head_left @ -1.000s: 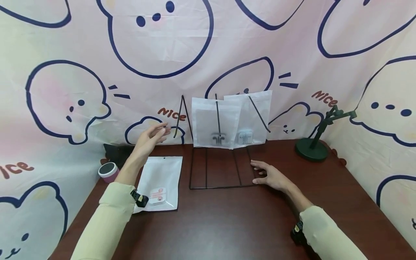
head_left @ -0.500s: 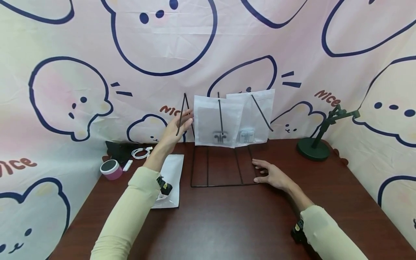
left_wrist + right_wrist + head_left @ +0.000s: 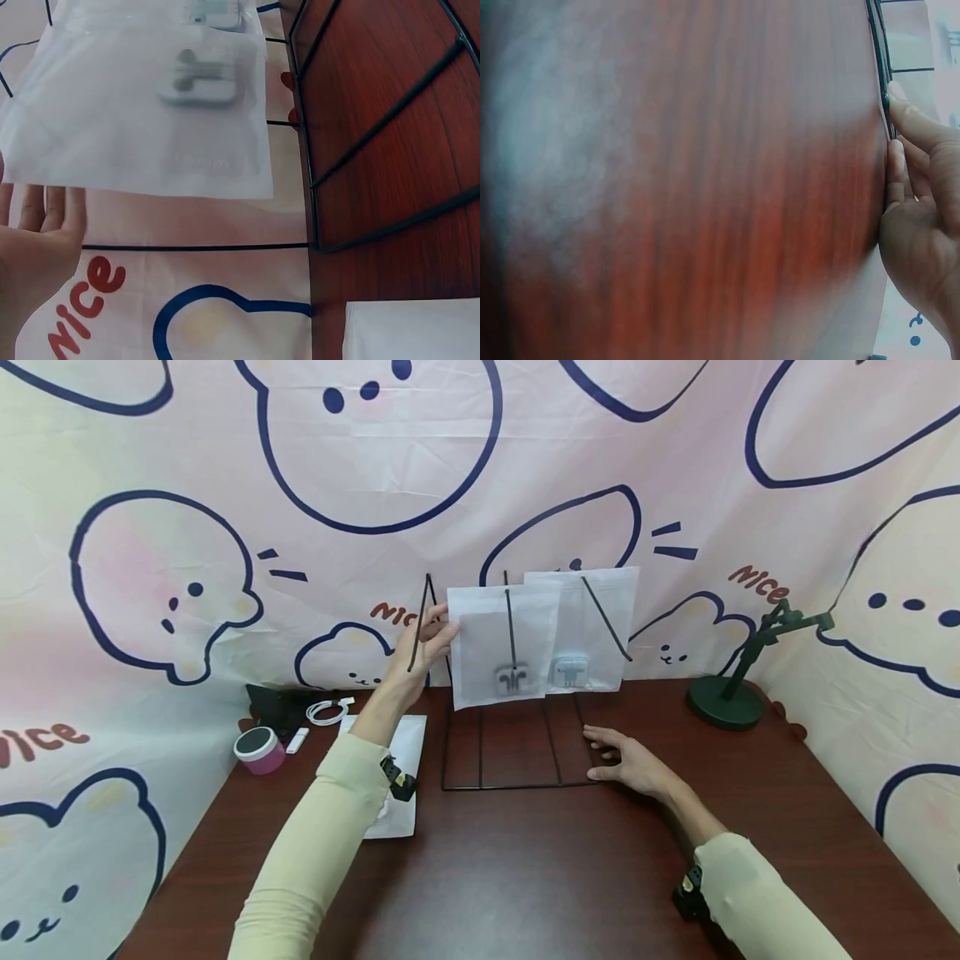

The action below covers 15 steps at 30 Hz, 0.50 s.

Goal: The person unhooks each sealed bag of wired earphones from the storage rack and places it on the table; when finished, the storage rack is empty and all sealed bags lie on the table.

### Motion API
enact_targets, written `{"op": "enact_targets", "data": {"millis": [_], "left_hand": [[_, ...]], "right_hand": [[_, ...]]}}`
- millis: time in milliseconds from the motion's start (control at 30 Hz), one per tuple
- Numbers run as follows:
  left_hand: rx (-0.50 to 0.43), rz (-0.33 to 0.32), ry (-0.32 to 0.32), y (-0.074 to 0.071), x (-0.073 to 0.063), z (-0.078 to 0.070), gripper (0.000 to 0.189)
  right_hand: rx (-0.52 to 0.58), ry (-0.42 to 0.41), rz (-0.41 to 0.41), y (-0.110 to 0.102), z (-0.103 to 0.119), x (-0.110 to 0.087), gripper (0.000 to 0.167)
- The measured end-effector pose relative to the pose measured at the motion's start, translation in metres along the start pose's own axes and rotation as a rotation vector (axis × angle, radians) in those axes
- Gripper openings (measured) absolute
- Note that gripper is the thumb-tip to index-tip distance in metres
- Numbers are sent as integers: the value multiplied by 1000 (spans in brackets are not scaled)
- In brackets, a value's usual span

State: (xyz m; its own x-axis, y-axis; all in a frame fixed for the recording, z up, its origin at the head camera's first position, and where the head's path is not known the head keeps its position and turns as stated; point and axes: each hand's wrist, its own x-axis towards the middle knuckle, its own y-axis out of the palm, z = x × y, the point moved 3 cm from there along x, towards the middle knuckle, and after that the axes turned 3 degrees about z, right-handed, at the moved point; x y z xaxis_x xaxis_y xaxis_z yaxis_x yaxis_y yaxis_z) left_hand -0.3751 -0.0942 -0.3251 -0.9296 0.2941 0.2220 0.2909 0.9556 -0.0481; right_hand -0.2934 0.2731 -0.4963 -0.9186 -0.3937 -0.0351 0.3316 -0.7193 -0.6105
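My left hand (image 3: pixel 423 647) pinches the left edge of a white pouch (image 3: pixel 480 643) that hangs on the middle hook of a black wire rack (image 3: pixel 517 787). Earphones in a clear case (image 3: pixel 513 678) show at the bottom of the pouch. In the left wrist view, the fingers (image 3: pixel 54 206) lie behind the pouch's edge. A second pouch (image 3: pixel 600 610) hangs on the right hook, partly overlapped by the first. At the base's right front corner, my right hand (image 3: pixel 628 764) touches the rack with thumb and fingers spread apart. The right wrist view shows the thumb (image 3: pixel 911 120) against the rod.
A bare left hook (image 3: pixel 417 631) crosses in front of my left hand. Another white pouch (image 3: pixel 403 777) lies flat on the table (image 3: pixel 495 877), partly under my forearm. A pink-and-white jar (image 3: pixel 258 750) and a coiled white cable (image 3: pixel 326 713) stand left; a green stand (image 3: pixel 726 702) is at right.
My left hand has moved right from beside the rack to the front pouch and gripped its edge. That pouch's lower left corner has swung forward and down. The right hand stays in place.
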Motion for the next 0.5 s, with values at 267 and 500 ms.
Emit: {"op": "enact_targets", "data": {"millis": [267, 500], "left_hand": [[-37, -15, 20, 5, -4, -9, 37], [-76, 0, 21, 4, -17, -8, 36]], "right_hand": [[11, -33, -8, -1, 4, 4, 77], [6, -29, -8, 1, 1, 2, 78]]}}
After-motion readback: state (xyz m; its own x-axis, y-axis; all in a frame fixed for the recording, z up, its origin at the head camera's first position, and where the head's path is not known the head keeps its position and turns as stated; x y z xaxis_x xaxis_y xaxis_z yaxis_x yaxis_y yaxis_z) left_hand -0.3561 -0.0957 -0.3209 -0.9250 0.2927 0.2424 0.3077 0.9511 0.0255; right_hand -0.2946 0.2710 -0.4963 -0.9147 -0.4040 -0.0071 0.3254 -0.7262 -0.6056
